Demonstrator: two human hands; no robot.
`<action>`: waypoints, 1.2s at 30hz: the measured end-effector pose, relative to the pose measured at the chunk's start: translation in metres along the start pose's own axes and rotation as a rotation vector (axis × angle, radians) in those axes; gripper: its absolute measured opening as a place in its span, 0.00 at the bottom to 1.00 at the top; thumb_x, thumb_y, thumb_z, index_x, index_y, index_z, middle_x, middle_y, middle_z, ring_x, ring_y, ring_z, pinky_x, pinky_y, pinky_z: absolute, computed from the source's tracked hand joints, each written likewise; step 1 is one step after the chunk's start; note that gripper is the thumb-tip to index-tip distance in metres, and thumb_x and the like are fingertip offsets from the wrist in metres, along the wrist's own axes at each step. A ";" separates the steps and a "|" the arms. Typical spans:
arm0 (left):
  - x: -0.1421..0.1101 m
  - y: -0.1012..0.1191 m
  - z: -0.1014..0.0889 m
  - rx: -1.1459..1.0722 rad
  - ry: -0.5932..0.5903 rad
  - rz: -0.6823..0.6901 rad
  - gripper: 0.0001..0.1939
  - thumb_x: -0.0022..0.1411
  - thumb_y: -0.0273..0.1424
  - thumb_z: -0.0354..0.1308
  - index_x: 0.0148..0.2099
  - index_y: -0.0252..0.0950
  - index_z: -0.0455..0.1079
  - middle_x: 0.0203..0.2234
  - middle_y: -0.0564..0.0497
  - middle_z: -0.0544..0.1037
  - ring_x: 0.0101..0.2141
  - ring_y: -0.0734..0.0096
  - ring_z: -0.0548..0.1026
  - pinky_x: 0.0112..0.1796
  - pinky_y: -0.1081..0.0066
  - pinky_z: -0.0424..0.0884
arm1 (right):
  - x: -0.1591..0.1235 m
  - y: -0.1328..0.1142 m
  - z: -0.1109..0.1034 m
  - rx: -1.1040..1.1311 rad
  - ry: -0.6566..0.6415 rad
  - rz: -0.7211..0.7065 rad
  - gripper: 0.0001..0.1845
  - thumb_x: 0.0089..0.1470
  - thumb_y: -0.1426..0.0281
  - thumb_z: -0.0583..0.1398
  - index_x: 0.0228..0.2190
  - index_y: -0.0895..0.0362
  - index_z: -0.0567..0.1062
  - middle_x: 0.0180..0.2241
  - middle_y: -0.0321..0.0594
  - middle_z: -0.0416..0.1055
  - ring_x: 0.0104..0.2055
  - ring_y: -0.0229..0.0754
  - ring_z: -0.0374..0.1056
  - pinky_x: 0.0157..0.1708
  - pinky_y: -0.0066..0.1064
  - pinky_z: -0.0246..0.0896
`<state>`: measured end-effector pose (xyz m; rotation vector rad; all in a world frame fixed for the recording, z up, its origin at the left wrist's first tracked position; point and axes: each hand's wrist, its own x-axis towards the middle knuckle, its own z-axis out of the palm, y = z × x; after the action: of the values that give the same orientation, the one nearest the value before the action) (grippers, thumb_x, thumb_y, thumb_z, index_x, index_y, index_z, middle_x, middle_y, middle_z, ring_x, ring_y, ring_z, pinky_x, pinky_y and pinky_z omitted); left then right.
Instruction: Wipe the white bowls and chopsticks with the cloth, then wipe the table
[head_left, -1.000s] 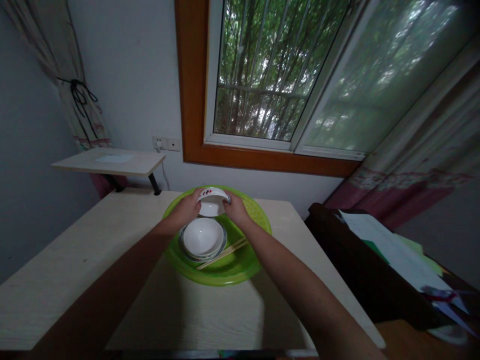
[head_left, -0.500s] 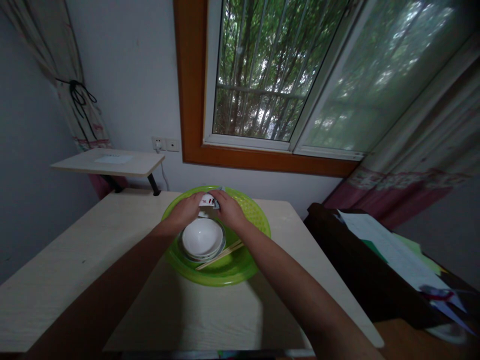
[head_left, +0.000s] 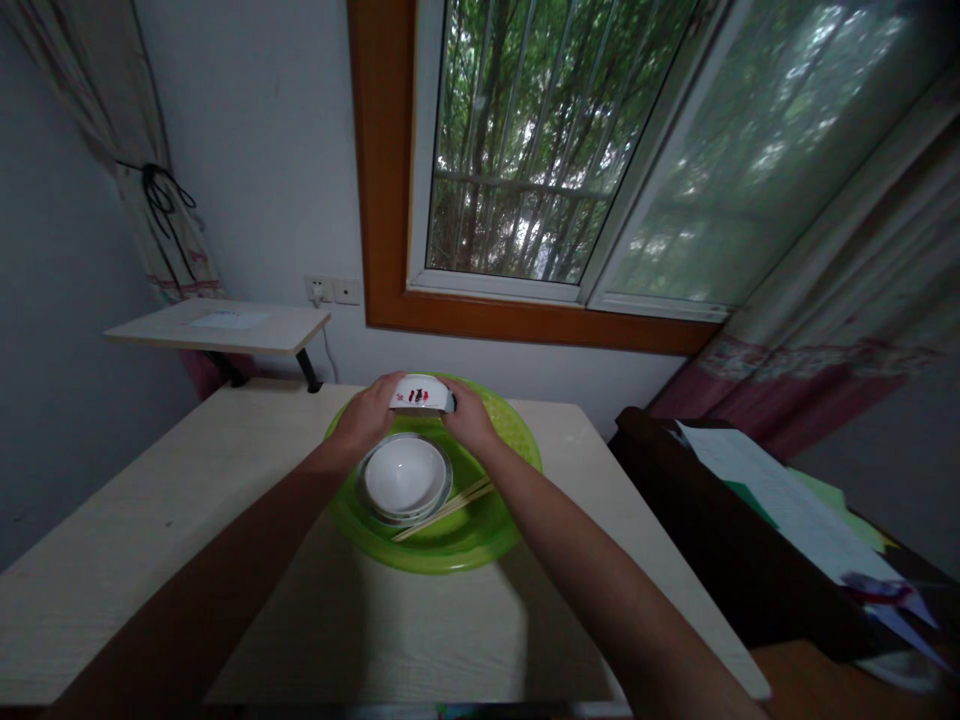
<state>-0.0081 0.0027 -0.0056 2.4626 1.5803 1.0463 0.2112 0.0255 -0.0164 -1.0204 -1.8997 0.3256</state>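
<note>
My left hand and my right hand grip a white bowl from either side, above the far part of a round green basin. The bowl is tilted, so its outer wall with small red and dark figures faces me. A bit of grey material shows at my right fingers; its kind cannot be made out. Below my hands, stacked white bowls sit inside the basin. Beside them, to the right, lie wooden chopsticks. Most of my fingertips are hidden behind the held bowl.
The basin stands on a light wooden table. A small raised shelf is at the back left. Behind are the wall, sockets and a window. Right of the table, a dark piece of furniture bears papers.
My hands have moved apart to the bowl's two sides, so more of its patterned wall shows. The grey material has shifted to its right end. The stacked bowls and chopsticks stay put.
</note>
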 end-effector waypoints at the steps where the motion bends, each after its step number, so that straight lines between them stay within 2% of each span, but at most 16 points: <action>1: 0.000 0.000 -0.001 -0.006 0.000 -0.002 0.37 0.56 0.14 0.49 0.68 0.35 0.62 0.60 0.42 0.73 0.57 0.59 0.74 0.61 0.61 0.67 | 0.000 0.001 0.000 0.011 -0.006 0.012 0.35 0.43 0.85 0.57 0.54 0.58 0.77 0.53 0.46 0.77 0.55 0.48 0.72 0.60 0.41 0.64; 13: 0.001 0.006 -0.004 0.018 -0.029 -0.019 0.34 0.58 0.16 0.50 0.67 0.34 0.62 0.61 0.42 0.73 0.56 0.60 0.74 0.60 0.61 0.68 | 0.000 0.000 0.000 0.048 -0.057 0.126 0.31 0.44 0.84 0.58 0.50 0.57 0.79 0.50 0.44 0.79 0.51 0.48 0.75 0.56 0.40 0.68; 20: 0.003 0.006 -0.003 -0.002 -0.011 -0.055 0.24 0.66 0.24 0.51 0.64 0.35 0.64 0.58 0.41 0.75 0.56 0.58 0.75 0.59 0.59 0.68 | 0.002 0.006 0.003 0.093 -0.067 0.377 0.21 0.51 0.79 0.58 0.46 0.58 0.81 0.44 0.43 0.81 0.46 0.46 0.76 0.51 0.39 0.71; 25: 0.004 0.008 -0.002 -0.106 0.018 -0.054 0.21 0.70 0.32 0.51 0.63 0.35 0.64 0.55 0.40 0.77 0.51 0.59 0.77 0.55 0.60 0.71 | 0.001 0.015 0.008 0.161 -0.052 0.482 0.17 0.50 0.75 0.58 0.41 0.59 0.81 0.37 0.42 0.80 0.39 0.44 0.75 0.45 0.36 0.72; 28: 0.004 0.010 -0.002 -0.140 0.009 -0.029 0.21 0.71 0.35 0.50 0.63 0.35 0.62 0.56 0.40 0.76 0.53 0.59 0.77 0.56 0.59 0.71 | -0.001 0.020 0.011 0.242 -0.044 0.538 0.14 0.49 0.72 0.59 0.37 0.60 0.80 0.33 0.42 0.79 0.33 0.42 0.74 0.38 0.33 0.71; 32: 0.003 0.009 -0.001 -0.150 -0.037 -0.012 0.22 0.71 0.32 0.48 0.64 0.33 0.61 0.57 0.39 0.75 0.55 0.58 0.75 0.57 0.59 0.70 | -0.003 0.021 0.012 0.298 -0.039 0.570 0.14 0.48 0.69 0.59 0.36 0.62 0.80 0.31 0.41 0.78 0.29 0.41 0.71 0.32 0.31 0.70; 36: 0.004 0.009 -0.001 -0.105 -0.064 -0.029 0.25 0.65 0.24 0.48 0.64 0.34 0.61 0.58 0.39 0.74 0.56 0.58 0.74 0.59 0.59 0.69 | -0.003 0.019 0.010 0.239 -0.040 0.549 0.13 0.50 0.69 0.59 0.36 0.61 0.80 0.32 0.42 0.78 0.32 0.42 0.73 0.35 0.31 0.70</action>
<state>-0.0002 0.0014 0.0005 2.3732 1.4973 1.0091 0.2134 0.0371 -0.0348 -1.3621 -1.5391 0.8705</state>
